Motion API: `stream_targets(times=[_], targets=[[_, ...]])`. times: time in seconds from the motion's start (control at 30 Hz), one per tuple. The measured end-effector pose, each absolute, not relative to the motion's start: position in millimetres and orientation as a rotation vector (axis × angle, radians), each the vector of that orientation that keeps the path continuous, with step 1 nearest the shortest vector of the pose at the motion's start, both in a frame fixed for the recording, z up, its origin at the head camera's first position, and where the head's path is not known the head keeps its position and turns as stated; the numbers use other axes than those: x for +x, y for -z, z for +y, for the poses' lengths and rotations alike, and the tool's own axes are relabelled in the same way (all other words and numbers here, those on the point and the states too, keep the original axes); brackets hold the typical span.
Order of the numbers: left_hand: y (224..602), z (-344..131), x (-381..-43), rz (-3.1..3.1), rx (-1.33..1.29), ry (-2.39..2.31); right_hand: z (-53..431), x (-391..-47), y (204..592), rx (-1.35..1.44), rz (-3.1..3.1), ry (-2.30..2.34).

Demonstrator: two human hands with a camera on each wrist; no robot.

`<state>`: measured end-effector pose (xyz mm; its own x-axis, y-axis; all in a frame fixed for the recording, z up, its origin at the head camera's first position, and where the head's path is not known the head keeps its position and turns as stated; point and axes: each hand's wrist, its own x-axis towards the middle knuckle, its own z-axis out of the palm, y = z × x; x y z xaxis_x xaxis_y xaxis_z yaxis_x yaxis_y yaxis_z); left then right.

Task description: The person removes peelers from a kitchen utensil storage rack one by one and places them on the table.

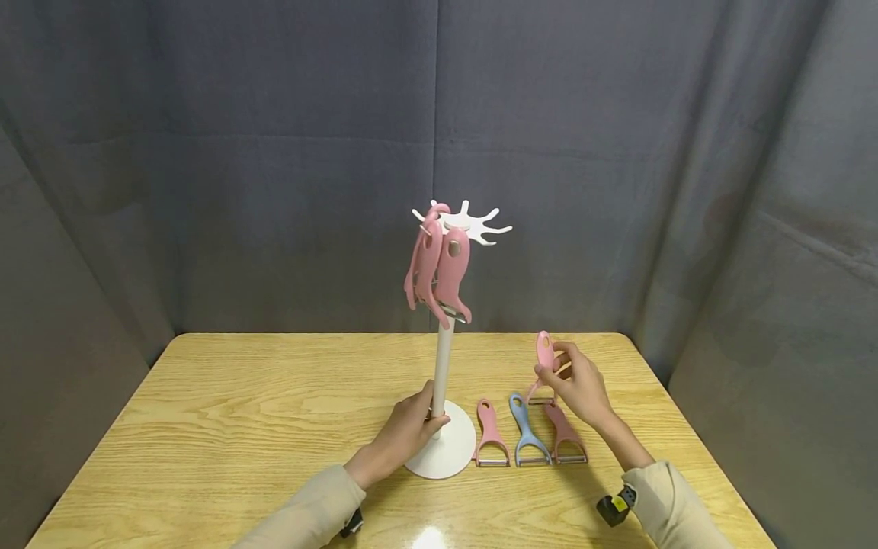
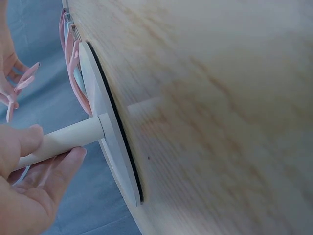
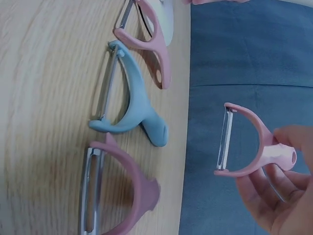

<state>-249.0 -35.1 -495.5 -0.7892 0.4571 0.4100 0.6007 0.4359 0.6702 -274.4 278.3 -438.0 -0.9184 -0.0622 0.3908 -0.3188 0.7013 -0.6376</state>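
My left hand (image 1: 403, 433) grips the white post (image 1: 442, 362) of a stand just above its round base (image 1: 439, 457); in the left wrist view the fingers and thumb curl round the post. My right hand (image 1: 581, 385) pinches a pink peeler (image 3: 254, 154) by its handle, raised above the table with the blade end down. On the table below lie a pink peeler (image 1: 488, 427), a blue peeler (image 1: 524, 431) and a darker pink peeler (image 1: 565, 435) in a row. Several pink peelers (image 1: 451, 267) hang from the stand's left and front hooks.
Bare white hooks (image 1: 490, 227) stick out on the right and back of the stand's top. Wooden table (image 1: 240, 427) extends widely to the left. A grey curtain (image 1: 288, 191) hangs behind the table and along both sides.
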Motion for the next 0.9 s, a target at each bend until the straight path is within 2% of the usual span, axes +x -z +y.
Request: stream_targets(times=[0.37,0.9], targets=[[495.4,-34.8,-249.2,-2.535,-0.92,1.297,283.9,-273.8,436.7,0.145,-2.618,-0.894],[494.7,-34.3,-248.7,-2.532,-0.919,1.286,288.7,-269.3,431.5,0.094,-2.725,-0.786]])
